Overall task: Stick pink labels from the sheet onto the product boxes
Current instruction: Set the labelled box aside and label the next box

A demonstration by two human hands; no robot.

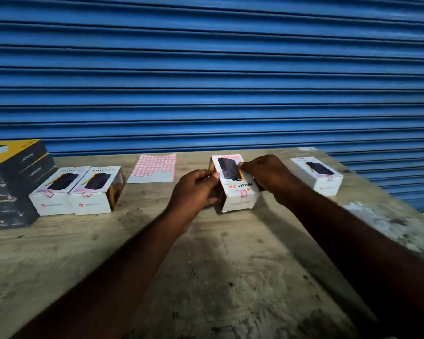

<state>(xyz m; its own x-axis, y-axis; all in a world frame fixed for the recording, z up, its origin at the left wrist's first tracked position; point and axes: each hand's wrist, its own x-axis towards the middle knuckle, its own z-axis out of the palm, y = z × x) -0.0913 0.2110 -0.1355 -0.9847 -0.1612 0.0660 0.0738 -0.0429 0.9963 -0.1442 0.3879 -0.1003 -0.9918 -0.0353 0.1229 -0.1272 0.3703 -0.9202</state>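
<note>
A white "HALLEY 20K" product box [238,189] stands in the middle of the wooden table, with a pink label on its near top edge. My left hand [196,189] grips its left side. My right hand [264,172] grips its right side, fingertips curled onto the top. The pink label sheet [154,167] lies flat behind and to the left of it. Two more white boxes [56,192] [96,192] stand side by side at the left, each with a pink label. Another labelled white box [318,174] sits at the right.
A stack of black and yellow boxes [12,177] stands at the far left. A blue roller shutter [211,69] closes off the back of the table. The table's right edge [389,199] runs diagonally near the right box.
</note>
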